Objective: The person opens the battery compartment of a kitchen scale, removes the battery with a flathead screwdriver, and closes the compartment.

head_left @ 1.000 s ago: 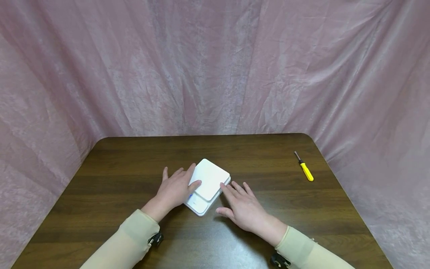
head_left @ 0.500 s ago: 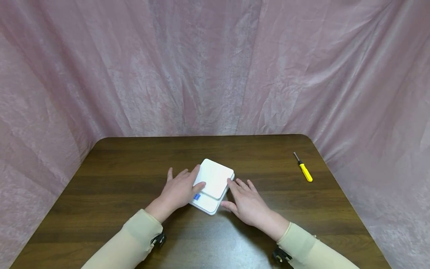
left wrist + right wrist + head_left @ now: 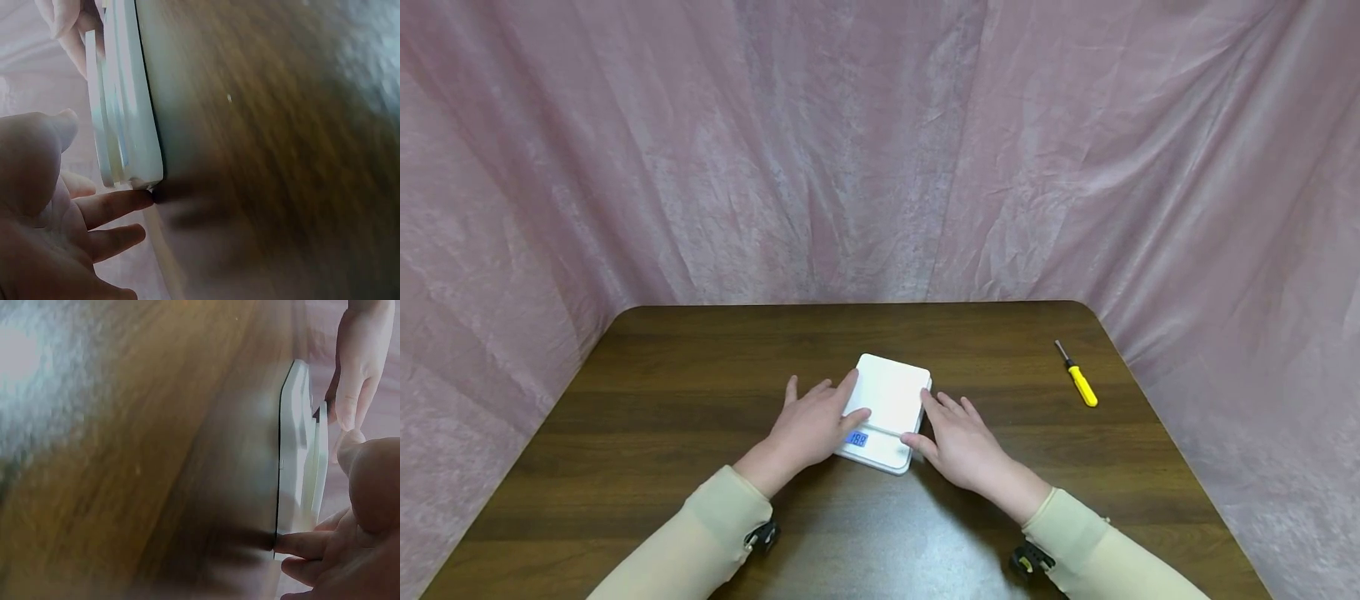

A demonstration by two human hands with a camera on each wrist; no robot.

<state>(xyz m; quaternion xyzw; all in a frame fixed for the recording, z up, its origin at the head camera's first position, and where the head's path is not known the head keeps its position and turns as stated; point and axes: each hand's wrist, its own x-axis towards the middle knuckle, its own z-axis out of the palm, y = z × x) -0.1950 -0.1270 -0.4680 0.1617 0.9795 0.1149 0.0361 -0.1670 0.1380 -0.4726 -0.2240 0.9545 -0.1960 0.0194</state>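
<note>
A white digital kitchen scale (image 3: 891, 396) lies flat on the wooden table, turned slightly, its blue display (image 3: 857, 438) lit on the near side with digits showing. My left hand (image 3: 811, 427) touches the scale's left side, fingers spread and fairly straight, the thumb over its top near the display. On the opposite side my right hand (image 3: 962, 446) rests its fingertips against the right edge, fingers extended. In the left wrist view the scale's side (image 3: 134, 112) stands beside the fingers; the right wrist view shows fingers meeting its lower edge (image 3: 290, 487).
A screwdriver (image 3: 1081, 383) with a yellow handle lies at the table's right. The brown wooden table (image 3: 700, 358) ends at a far edge with rounded corners. Pink velvet curtain (image 3: 880, 150) hangs behind and around it.
The scale has turned counterclockwise and shifted slightly right between both hands, bringing its lit display into view. Both hands moved a little right along with it. The screwdriver stayed on the table.
</note>
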